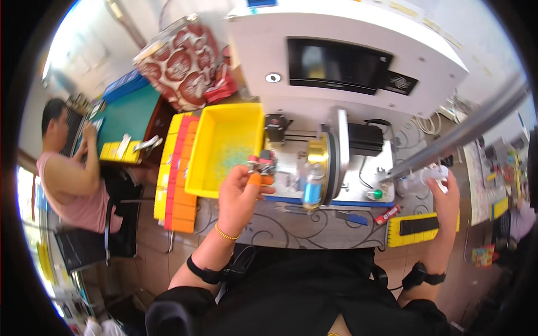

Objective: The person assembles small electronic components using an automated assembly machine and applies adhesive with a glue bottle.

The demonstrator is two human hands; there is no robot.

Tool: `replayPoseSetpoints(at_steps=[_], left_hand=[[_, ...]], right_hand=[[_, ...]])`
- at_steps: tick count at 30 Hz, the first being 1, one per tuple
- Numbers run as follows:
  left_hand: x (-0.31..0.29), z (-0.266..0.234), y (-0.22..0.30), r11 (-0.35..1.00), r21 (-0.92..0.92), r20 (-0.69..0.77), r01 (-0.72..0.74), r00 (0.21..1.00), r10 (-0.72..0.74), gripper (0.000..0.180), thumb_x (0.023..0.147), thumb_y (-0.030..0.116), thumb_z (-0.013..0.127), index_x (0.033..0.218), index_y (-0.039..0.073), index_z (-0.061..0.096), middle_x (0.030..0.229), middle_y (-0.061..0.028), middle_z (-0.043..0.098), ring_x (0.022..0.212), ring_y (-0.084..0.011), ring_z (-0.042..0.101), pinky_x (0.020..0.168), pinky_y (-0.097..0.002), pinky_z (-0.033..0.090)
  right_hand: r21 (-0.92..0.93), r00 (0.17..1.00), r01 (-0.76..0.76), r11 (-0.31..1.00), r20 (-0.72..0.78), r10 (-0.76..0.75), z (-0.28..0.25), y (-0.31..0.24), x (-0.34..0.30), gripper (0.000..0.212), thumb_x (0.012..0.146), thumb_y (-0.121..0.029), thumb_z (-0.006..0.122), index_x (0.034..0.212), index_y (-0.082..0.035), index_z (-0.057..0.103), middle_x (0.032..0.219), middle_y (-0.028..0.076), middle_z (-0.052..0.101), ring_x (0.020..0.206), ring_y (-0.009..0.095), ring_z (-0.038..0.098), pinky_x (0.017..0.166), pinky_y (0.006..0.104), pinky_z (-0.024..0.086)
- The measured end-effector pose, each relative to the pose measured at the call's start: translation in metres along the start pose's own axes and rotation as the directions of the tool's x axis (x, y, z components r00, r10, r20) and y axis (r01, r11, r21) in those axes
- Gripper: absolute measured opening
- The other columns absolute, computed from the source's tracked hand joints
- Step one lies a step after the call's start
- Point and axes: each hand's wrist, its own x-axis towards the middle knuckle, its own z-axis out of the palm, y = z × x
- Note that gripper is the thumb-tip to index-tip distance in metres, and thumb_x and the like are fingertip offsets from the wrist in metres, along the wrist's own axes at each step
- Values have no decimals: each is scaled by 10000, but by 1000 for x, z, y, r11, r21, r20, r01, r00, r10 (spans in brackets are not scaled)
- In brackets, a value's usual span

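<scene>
My left hand (235,196), with an orange cover on one finger, is closed with bent fingers at the front of a machine. Its fingertips are at a small dark and red fixture (262,162); what lies between them is too small to make out. On the right, my right hand (445,193) is closed round a whitish, see-through plastic container (419,181) beside a slanted metal pole. Between the hands stands the machine's brass-coloured wheel (317,151) with a black rim. A clear and blue cylinder (312,190) sits in front of it.
A yellow bin (255,120) with small greenish pieces stands left of the machine, beside orange and yellow trays (182,207). A slanted metal pole (454,137) crosses the right side. A blue-handled tool (352,217), a red tube (388,214) and a yellow tray (400,238) lie near the table's front edge. Another person sits at left.
</scene>
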Motion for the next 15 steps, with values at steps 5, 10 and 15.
replayPoseSetpoints(at_steps=[5,10,15], left_hand=[[-5,-9,1,941,-253,113,226,973,-204,111,987,204,540,991,94,556,1088,-124,690,895,-191,705,684,-246,493],[-6,-15,-4,880,-365,181,303,950,-252,124,976,236,570,985,112,576,1118,-119,687,897,-179,702,698,-247,487],[-10,-12,-10,971,-221,210,93,977,-46,73,951,117,597,986,58,571,1104,-136,686,824,-163,711,612,-228,497]], right_hand=[[462,974,29,886,-211,78,-8,11,-1,306,914,-166,652,1163,-2,584,1087,83,634,973,177,597,879,286,445],[595,933,96,798,-333,135,-47,7,-32,290,964,-125,576,1217,5,517,1119,113,616,938,160,614,786,275,495],[896,992,116,428,-125,-8,-14,-81,-56,398,975,-184,555,1300,-6,411,1068,131,582,873,155,604,664,288,543]])
